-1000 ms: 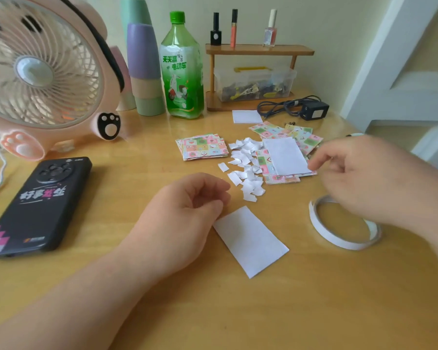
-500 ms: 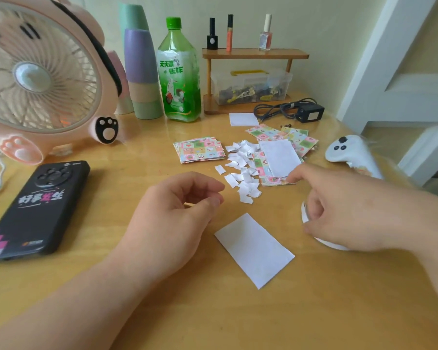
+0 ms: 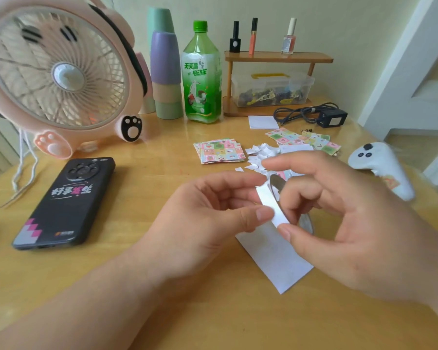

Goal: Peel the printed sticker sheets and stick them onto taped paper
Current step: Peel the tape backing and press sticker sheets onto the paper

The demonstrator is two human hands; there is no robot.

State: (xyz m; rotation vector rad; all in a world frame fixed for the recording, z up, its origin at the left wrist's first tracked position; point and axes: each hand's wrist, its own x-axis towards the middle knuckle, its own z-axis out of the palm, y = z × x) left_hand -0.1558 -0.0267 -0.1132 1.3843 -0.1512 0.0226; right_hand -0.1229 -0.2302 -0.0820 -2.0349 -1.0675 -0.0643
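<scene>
Pinches edge of tape roll [image 3: 268, 202] with left hand [image 3: 202, 215], grips its ring with right hand [image 3: 352, 223], just above paper slip [image 3: 276, 256] on worktop [image 3: 162, 188]; sticker sheets [image 3: 219, 150] behind. Looks like taping step; needs strip pulled next.

The left hand [image 3: 200, 218] and right hand [image 3: 352, 223] hold a white tape roll [image 3: 268, 200] between their fingers [image 3: 253, 214]. Just below the fingers, a white paper [image 3: 276, 258] lies on the desk [image 3: 142, 178]. Beyond them lie printed sticker sheets [image 3: 219, 150] and torn white scraps [image 3: 259, 154].
</scene>
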